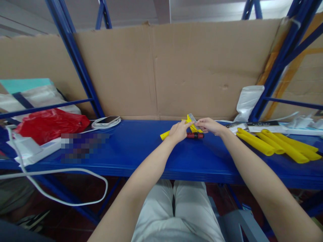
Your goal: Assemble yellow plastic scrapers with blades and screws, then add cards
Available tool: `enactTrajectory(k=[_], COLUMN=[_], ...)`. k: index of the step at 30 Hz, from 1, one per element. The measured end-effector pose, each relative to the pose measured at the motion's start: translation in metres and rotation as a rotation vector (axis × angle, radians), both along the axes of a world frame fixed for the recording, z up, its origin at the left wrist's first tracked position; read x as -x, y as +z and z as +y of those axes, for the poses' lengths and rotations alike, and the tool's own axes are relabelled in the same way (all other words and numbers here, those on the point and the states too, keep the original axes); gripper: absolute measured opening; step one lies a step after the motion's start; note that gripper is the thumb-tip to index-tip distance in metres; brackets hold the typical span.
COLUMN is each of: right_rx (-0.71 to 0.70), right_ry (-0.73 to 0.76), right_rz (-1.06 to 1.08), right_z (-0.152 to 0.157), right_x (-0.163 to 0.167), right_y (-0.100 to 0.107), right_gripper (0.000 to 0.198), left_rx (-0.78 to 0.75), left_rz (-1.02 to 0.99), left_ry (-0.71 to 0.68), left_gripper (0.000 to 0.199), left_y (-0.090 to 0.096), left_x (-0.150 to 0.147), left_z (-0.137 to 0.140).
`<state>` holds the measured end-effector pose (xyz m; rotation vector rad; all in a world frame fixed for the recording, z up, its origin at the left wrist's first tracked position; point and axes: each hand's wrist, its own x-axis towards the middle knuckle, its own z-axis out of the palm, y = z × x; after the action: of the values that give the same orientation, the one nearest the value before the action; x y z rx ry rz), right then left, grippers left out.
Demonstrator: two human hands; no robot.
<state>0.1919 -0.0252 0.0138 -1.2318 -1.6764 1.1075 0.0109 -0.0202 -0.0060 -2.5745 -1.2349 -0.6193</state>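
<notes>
My left hand [178, 131] is closed over a yellow rolled sheet [164, 135], its index finger reaching right. One end of the roll sticks out on the left; its middle is hidden under the hand. Just beyond the fingertips, loose yellow pieces [198, 129] show between both hands. My right hand [209, 125] pinches a flat, greyish strip [191, 118] that slants up and left over the yellow material. What the strip is, I cannot make out. Below the fingers a red and black tool handle [195, 135] lies on the blue shelf top [136, 143].
Several yellow rolls [267, 144] lie at the right, before white boxes [264, 127]. A white pouch [248, 102] leans on the rack post. At left are a phone [110, 120] on a coiled white cable, a red bag [52, 122] and a looping cable [104, 188]. Cardboard [121, 70] stands behind.
</notes>
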Motion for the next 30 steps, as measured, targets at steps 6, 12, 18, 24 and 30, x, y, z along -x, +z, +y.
enactTrajectory(k=[6,12,18,24,30], right_rx=[-0.055,-0.253,-0.163,-0.146,-0.119], right_ry=[-0.151,-0.419,-0.375,-0.354,-0.358], right_rz=[-0.108,-0.848,-1.132,-1.149,-1.134], right_z=[0.006,0.023,0.025,0.027,0.033], right_x=[-0.005,-0.018,-0.012,-0.011,-0.015], right_y=[-0.001,-0.009,-0.021,-0.025,-0.027], right_gripper=[0.029,0.017,0.031,0.029,0.023], left_rx=[0.046,0.083,0.141,0.174,0.183], left_rz=[-0.016,-0.041,-0.123,-0.151,-0.149], left_ry=[0.018,0.028,0.038,0.054,0.054], left_gripper=[0.051,0.050,0.048,0.048,0.048], left_y=[0.001,0.000,-0.003,-0.004,-0.004], left_x=[0.000,0.000,-0.001,-0.002,-0.002], left_z=[0.001,0.002,0.007,0.007,0.006])
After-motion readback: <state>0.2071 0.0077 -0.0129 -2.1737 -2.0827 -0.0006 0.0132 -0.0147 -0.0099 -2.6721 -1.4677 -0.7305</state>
